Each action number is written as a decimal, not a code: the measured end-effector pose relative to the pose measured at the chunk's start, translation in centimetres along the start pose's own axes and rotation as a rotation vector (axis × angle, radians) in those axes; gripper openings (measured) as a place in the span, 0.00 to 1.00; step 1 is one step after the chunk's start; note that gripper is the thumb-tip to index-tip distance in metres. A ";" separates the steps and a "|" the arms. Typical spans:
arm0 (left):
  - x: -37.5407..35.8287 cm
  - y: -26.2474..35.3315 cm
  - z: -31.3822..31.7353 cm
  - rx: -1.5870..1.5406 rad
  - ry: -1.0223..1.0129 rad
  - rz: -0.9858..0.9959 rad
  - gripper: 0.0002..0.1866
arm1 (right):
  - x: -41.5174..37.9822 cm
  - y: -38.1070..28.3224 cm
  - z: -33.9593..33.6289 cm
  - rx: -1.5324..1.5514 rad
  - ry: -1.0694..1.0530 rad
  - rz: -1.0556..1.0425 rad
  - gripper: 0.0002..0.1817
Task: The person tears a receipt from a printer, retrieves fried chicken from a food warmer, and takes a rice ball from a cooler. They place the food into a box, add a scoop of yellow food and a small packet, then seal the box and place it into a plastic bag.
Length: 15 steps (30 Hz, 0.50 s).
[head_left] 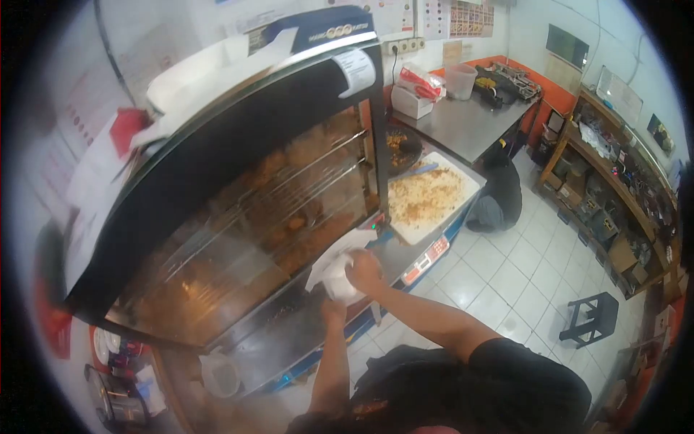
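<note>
My right hand (366,272) is closed at the upper right side of a white paper wrapping (338,281). From the near side my left hand (334,313) grips the lower edge of the same wrapping. A pale sheet of paper sticks out above it towards the cabinet. What lies inside the wrapping, if anything, is hidden. Both hands are over the steel counter (289,329), just in front of a glass display cabinet (238,224) with browned fried pieces on its racks. The fingers of my left hand are partly hidden.
Right of the cabinet stands a white tray (426,199) of crumbs with a blue-handled utensil (419,170). A dark-clothed person (502,192) appears crouched beyond it. A black stool (591,320) and wooden shelves (571,145) stand right. A clear container (220,375) sits lower left.
</note>
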<state>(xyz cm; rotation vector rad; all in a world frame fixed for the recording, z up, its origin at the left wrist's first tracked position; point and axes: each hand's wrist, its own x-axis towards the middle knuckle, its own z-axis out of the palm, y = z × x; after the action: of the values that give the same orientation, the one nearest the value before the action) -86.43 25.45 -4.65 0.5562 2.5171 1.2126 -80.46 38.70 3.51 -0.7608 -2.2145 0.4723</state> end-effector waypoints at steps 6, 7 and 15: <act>4.9 -11.1 3.2 -0.117 -0.314 0.015 0.09 | 23.7 -7.0 -21.5 0.540 0.837 -0.030 0.38; 4.1 -11.1 2.3 -0.391 -0.421 0.083 0.09 | 26.1 -7.4 -22.4 0.639 0.742 -0.052 0.40; -3.4 -2.5 2.4 -1.231 -0.043 -0.470 0.16 | 25.5 -3.3 -25.4 1.059 0.119 -0.210 0.30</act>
<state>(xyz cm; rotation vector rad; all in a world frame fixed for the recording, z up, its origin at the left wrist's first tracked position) -82.92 24.13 -7.76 -0.2950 1.2773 2.0791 -77.01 55.18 35.48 0.0173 -1.5609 1.2849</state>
